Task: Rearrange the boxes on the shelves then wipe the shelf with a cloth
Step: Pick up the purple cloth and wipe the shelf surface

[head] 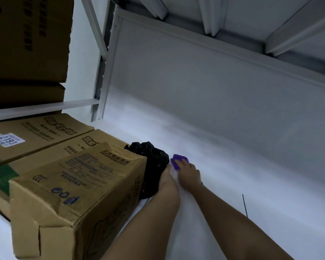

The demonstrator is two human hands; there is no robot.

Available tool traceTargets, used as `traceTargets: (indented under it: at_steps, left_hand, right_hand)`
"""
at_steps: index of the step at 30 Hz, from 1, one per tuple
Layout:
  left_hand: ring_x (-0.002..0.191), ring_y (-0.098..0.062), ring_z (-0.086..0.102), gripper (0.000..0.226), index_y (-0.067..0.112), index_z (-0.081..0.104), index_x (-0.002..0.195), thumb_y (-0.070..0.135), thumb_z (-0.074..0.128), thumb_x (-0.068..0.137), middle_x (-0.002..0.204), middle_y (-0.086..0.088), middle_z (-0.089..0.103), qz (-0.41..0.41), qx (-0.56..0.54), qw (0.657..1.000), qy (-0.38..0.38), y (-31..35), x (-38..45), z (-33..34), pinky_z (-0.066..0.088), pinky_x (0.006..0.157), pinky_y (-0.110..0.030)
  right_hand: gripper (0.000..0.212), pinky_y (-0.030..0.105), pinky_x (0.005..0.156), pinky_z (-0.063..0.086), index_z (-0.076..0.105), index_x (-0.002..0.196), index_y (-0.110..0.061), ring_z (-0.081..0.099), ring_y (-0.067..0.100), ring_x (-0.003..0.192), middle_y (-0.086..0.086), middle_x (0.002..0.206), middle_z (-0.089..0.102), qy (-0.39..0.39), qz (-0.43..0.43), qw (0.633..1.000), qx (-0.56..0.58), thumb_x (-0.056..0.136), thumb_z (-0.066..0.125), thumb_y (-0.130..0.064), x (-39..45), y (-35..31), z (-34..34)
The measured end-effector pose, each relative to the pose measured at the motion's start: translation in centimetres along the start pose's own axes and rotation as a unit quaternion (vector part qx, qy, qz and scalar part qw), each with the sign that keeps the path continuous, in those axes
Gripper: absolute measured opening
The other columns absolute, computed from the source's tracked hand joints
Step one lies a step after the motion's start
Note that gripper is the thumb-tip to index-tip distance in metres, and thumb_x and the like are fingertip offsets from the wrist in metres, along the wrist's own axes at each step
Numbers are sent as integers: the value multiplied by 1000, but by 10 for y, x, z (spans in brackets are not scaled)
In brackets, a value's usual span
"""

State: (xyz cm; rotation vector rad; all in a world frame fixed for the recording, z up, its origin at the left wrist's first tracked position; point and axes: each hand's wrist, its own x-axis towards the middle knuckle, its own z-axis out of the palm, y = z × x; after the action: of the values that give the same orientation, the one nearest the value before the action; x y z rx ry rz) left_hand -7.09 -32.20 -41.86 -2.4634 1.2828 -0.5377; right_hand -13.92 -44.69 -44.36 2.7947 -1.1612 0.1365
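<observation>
Right hand: right hand (188, 172) lies palm down on the purple cloth (178, 160), fingers laid over it and pressing it to the shelf; whether they curl round its edge cannot be told.
Left hand: left hand (167, 177) reaches in beside the black plastic bag (152, 166), touching or nearly touching it; the fingers are hidden behind the wrist, so its grip cannot be told.
Cloth: bunched into a small pad, its longer side running roughly from near left to far right; it sits just right of the bag and sticks out beyond the fingertips.
Boxes: front cardboard box (77, 199) stands at the near left, its top flap dented, touching the bag on its right side; two flatter boxes (39, 136) lie behind it, one with a white label reading 2193; another box (28, 38) stands on the level above.
Surface: white shelf board (233, 166), smooth and dimly lit, with a thin dark line (244, 205) on it near the right forearm.
Room: pale back panel (214, 87) closes off the rear, a white upright post (103, 76) stands at the left, and ribbed underside of the next shelf (233, 12) hangs overhead.
Open room: bare board stretches right of the cloth and back to the panel; the boxes and bag close off the left.
</observation>
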Motion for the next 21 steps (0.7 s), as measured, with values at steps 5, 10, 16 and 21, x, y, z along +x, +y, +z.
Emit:
traceTargets:
  at_steps: [5, 10, 16, 21]
  left_hand:
    - [144, -25, 13, 51, 6, 24, 148, 26, 34, 102, 156, -10, 21, 232, 174, 957, -5, 25, -8, -18, 7, 118, -34]
    - [145, -24, 15, 55, 15, 26, 148, 35, 43, 99, 153, -4, 31, 294, 199, 933, -62, 14, -20, -30, -10, 115, -46]
    - [141, -21, 27, 43, 18, 39, 142, 32, 37, 101, 147, -1, 41, 304, 170, 936, -54, 10, -29, -42, -12, 115, -48]
    - [146, -25, 9, 52, 6, 20, 149, 27, 29, 103, 157, -9, 19, 302, 168, 937, -50, 12, -31, -47, -7, 117, -43]
  right_hand:
    - [45, 36, 96, 39, 39, 144, -25, 40, 27, 129, -4, 152, 33, 10, -124, 992, 24, 99, 38, -22, -10, -2, -1]
    - [51, 36, 102, 37, 25, 150, -29, 34, 26, 135, -4, 157, 22, -30, 4, 1000, -6, 100, 34, -19, -31, 57, -2]
    - [51, 39, 105, 32, 26, 148, -21, 33, 32, 133, 8, 153, 26, -40, 115, 993, 0, 98, 34, -16, -28, 16, -13]
    - [51, 36, 99, 36, 29, 148, -25, 38, 29, 129, 1, 155, 25, -33, -65, 997, -27, 98, 39, -18, -28, 9, -13]
